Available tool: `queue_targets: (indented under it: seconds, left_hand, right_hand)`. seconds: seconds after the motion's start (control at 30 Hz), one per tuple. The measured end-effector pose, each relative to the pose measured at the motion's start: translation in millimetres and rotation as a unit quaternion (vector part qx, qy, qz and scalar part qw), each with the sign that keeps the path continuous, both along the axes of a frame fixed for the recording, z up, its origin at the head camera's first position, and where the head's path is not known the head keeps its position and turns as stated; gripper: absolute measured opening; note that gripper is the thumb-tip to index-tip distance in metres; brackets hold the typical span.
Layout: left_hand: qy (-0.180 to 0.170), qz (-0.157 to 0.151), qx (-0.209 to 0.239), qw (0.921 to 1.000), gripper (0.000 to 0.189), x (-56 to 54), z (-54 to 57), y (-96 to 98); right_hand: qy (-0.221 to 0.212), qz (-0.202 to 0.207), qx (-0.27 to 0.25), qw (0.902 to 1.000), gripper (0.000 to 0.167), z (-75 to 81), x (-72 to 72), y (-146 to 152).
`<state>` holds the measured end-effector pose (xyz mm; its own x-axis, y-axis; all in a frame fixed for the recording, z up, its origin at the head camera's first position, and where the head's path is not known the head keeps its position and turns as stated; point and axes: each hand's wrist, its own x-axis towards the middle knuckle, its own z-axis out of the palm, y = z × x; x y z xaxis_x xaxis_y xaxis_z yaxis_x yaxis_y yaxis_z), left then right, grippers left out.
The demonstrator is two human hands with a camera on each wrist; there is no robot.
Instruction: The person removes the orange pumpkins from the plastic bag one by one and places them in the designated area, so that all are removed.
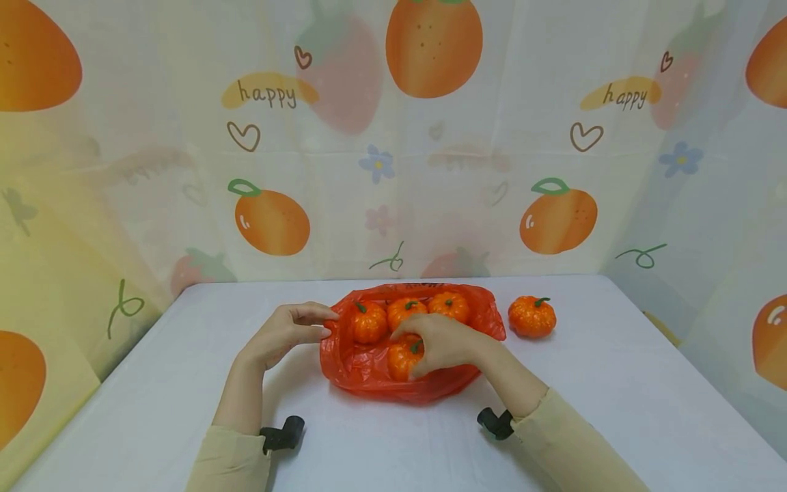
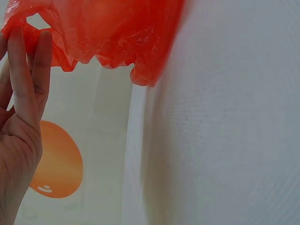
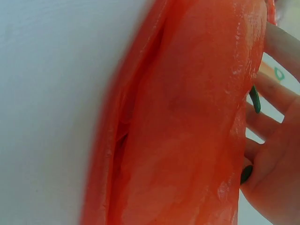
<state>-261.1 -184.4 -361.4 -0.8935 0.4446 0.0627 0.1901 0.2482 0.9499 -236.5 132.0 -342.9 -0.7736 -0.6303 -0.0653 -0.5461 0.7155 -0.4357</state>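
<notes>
Left hand [image 1: 279,339] pinches red plastic bag [image 1: 393,391] at edge; right hand [image 1: 441,342] grips front mini pumpkin [image 1: 401,358] inside; better hold bag wide, move pumpkin gently.

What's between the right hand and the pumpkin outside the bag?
The right side of the red bag, then a thin strip of white tabletop before the outside pumpkin. Shows in the head view.

The plastic bag [image 1: 399,391] is red, the pumpkins [image 1: 531,319] are orange with green stems [image 1: 542,301], the backdrop [image 1: 430,212] is fruit-patterned.
</notes>
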Motion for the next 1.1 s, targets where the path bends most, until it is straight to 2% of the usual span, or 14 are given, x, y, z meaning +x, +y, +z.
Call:
queue_targets:
  seconds: [0.23, 0.4, 0.63, 0.87, 1.1]
  left_hand:
    - [-0.002, 0.002, 0.000, 1.0000, 0.031, 0.6, 0.5, 0.2]
    - [-0.003, -0.001, 0.005, 1.0000, 0.036, 0.6, 0.4, 0.3]
    - [-0.006, 0.003, 0.003, 1.0000, 0.036, 0.6, 0.8, 0.9]
    - [-0.006, 0.003, 0.001, 1.0000, 0.030, 0.2, 0.3, 0.3]
    - [-0.005, -0.001, 0.003, 1.0000, 0.030, -0.2, 0.0, 0.2]
  right_hand:
    - [-0.007, 0.007, 0.003, 0.9999, 0.057, 1.4, 1.2, 0]
    - [-0.013, 0.005, -0.037, 0.9992, 0.060, 1.4, 0.8, 2]
    - [0.005, -0.003, -0.086, 0.9963, 0.060, 3.1, 0.1, 6]
    - [-0.001, -0.035, -0.148, 0.9883, 0.061, 4.8, -1.5, 8]
    - [0.036, -0.051, -0.203, 0.9772, 0.063, 6.4, -5.2, 12]
